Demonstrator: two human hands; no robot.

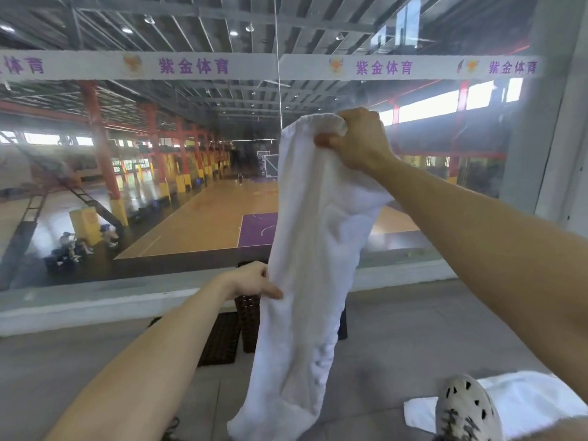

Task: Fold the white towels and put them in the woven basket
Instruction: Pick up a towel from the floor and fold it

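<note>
— Clenched round the top end of the white towel: right hand, fingers curled over bunched cloth, raised high.

— And lower down?

— Pinching the left edge about midway: left hand, thumb on the front. Hangs straight down from the upper grip, long axis vertical, tail loose near the floor.

— Folded yet?

— Looks narrowed lengthwise, perhaps doubled; cannot tell for certain. Probably wants halving end to end before going in.

— Which hand for that?

— Left, most likely. Sits far nearer the hanging tail than the right does. Tail straight below both grips, so a slide down the edge, then a lift toward the top end.

— And the target?

— Woven basket, dark, standing on the floor straight ahead, largely hidden behind the hanging cloth. Just below the left hand, well below the right.

— Anything else around?

— Flat on the floor left of the basket: dark woven panel, possibly a lid. At lower right: second white towel, lying unfolded-looking, a patterned shoe overlapping it. Beyond the basket, a glass wall.
</note>
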